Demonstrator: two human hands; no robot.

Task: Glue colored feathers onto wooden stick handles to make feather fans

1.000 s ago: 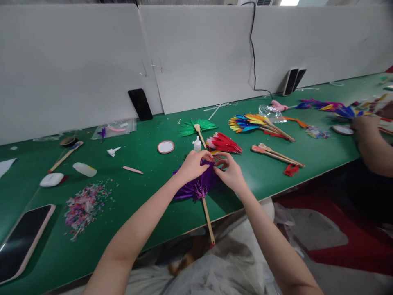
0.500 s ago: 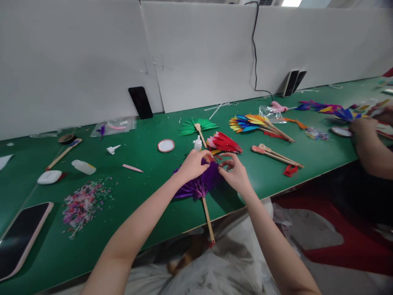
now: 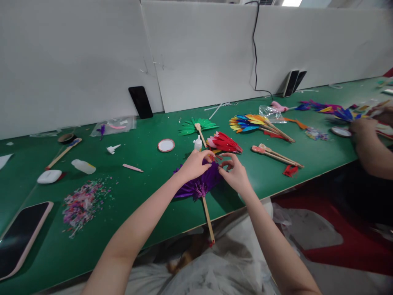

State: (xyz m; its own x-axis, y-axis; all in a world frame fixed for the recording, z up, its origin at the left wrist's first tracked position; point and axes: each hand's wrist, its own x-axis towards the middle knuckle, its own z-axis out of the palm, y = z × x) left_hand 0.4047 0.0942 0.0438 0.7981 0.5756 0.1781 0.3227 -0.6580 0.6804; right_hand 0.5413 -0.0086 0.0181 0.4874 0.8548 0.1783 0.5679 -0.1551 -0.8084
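A purple feather fan (image 3: 200, 186) lies on the green table with its wooden handle (image 3: 208, 219) reaching past the front edge. At the fan's upper edge, my left hand (image 3: 196, 164) has thumb and fingers pinched on the purple feathers. My right hand (image 3: 233, 172) is closed at the upper right of the same fan, its fingertips on the feathers. Just behind my left hand stands a small white bottle (image 3: 198, 143). Red feathers (image 3: 225, 142) lie behind both hands, and a green feather fan (image 3: 188, 128) is farther back.
Multicoloured fans (image 3: 250, 123) and wooden sticks (image 3: 273, 155) lie to the right. On the left are a phone (image 3: 23, 237), colourful scraps (image 3: 82, 205), a bottle (image 3: 83, 166), pink tweezers (image 3: 132, 168) and a round lid (image 3: 166, 145). Another person's arm (image 3: 370, 141) is at the far right.
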